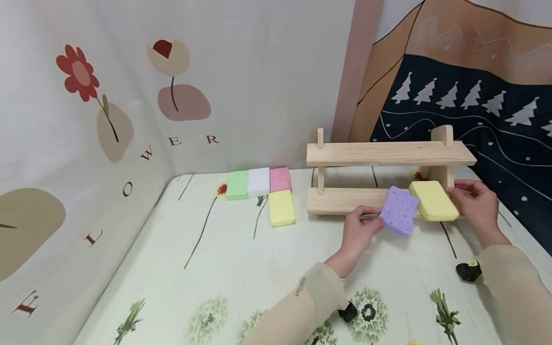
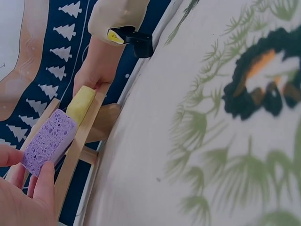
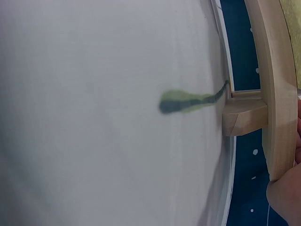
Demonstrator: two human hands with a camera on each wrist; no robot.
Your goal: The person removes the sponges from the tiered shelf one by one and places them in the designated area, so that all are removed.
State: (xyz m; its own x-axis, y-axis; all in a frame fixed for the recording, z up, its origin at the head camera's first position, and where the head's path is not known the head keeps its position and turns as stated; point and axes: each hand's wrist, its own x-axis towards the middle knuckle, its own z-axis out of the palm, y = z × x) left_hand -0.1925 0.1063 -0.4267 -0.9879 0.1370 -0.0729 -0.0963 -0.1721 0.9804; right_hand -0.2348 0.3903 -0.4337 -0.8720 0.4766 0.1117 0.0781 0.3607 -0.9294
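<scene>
A purple sponge [image 1: 399,211] is pinched at its left edge between my left hand's [image 1: 360,225] thumb and fingers, tilted in front of the shelf. The left wrist view shows its porous face between the fingertips. Beside it, a yellow sponge [image 1: 433,201] lies at an angle on the right part of the lower board. My right hand [image 1: 476,203] holds the yellow sponge by its right edge, close to the shelf's end; that contact is partly hidden. The wooden two-tier shelf [image 1: 390,154] has its lower board [image 3: 282,94] close to the right hand's fingers.
Left of the shelf on the flowered cloth [image 1: 207,268] lie a green sponge [image 1: 237,185], a white sponge [image 1: 258,182], a pink sponge [image 1: 280,179] and another yellow sponge [image 1: 282,208], edge to edge. Printed fabric walls rise behind and to the left.
</scene>
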